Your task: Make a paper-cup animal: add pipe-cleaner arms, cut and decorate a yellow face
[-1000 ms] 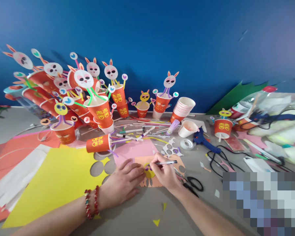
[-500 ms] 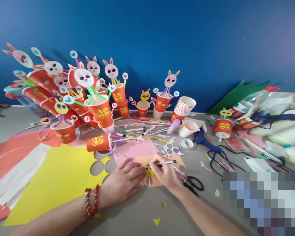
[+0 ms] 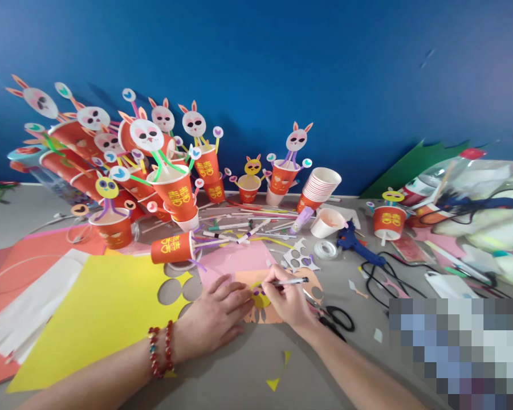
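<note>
My right hand (image 3: 287, 300) grips a pen (image 3: 294, 281) with dark and silver parts, holding it over a small yellow paper circle (image 3: 260, 298) marked with purple eye shapes. The tip of the pen is hidden behind my fingers. Flat on the work surface lies my left hand (image 3: 217, 310), its fingers stretched out and its fingertips at the circle's left edge. Beneath the circle is a peach-orange paper sheet (image 3: 252, 277) with pieces cut out of it. Pink paper (image 3: 235, 259) extends behind it. Black-handled scissors (image 3: 340, 318) rest just right of my right hand.
A yellow sheet (image 3: 94, 307) with round holes lies left. Paper cups with rabbit faces (image 3: 147, 135) crowd the back left, and one red cup (image 3: 171, 249) lies tipped over. Stacked cups (image 3: 319, 185), a tape roll (image 3: 325, 249) and a blue glue gun (image 3: 354, 242) with its cable stand right.
Almost everything stays in place. The pen and the fingers of my right hand have shifted very slightly to the right; my left hand keeps its position.
</note>
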The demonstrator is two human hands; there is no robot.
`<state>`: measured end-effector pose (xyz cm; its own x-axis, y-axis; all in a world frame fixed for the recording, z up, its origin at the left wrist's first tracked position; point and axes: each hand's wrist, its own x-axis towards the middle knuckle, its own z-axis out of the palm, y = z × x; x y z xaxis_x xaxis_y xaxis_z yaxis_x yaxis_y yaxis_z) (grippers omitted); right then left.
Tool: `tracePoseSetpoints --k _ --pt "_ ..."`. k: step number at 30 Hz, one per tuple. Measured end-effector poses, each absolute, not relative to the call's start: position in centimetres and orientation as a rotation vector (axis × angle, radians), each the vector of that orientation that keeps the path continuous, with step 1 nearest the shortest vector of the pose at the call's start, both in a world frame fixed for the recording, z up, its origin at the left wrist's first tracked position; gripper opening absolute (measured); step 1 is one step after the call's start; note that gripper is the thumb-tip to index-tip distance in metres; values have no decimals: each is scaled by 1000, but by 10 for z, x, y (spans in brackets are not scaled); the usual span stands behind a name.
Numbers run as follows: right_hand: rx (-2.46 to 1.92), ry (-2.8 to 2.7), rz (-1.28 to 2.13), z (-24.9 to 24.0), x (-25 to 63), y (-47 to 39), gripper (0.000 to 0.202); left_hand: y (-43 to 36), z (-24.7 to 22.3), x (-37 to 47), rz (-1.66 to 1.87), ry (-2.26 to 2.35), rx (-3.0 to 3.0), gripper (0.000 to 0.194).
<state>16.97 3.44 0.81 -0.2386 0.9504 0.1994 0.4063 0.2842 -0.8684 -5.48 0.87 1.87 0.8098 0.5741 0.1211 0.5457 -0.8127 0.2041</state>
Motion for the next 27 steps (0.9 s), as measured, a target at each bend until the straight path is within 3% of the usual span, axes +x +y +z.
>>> tracePoseSetpoints --k 27 --pt "-1272 -1721 880 7 170 32 17 9 19 -55 275 866 2854 48"
